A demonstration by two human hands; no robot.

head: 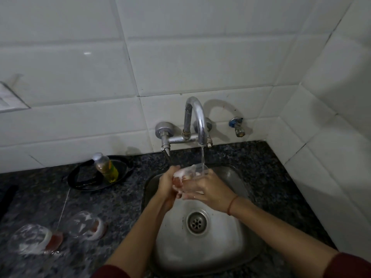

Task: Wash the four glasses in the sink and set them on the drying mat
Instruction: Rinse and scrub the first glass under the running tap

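over the steel sink (236,243), both hands are wrapped around one foamy glass (197,171), tilted under the water (202,155) running from the tap (195,117). the left hand (170,184) curls round its soapy end and the right hand (206,190) grips its side. a second glass (30,240) and a third glass (86,225), both sudsy, sit on the dark counter (120,197) left of the sink. a soap bottle (105,167) leans on a black dish (80,177) behind them.

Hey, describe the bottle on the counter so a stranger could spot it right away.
Left of the sink, by the tiled wall, sits a black pan. The bottle leans in it: clear plastic, yellow-green liquid, grey cap, unlike the two soapy glasses nearer the counter's front.
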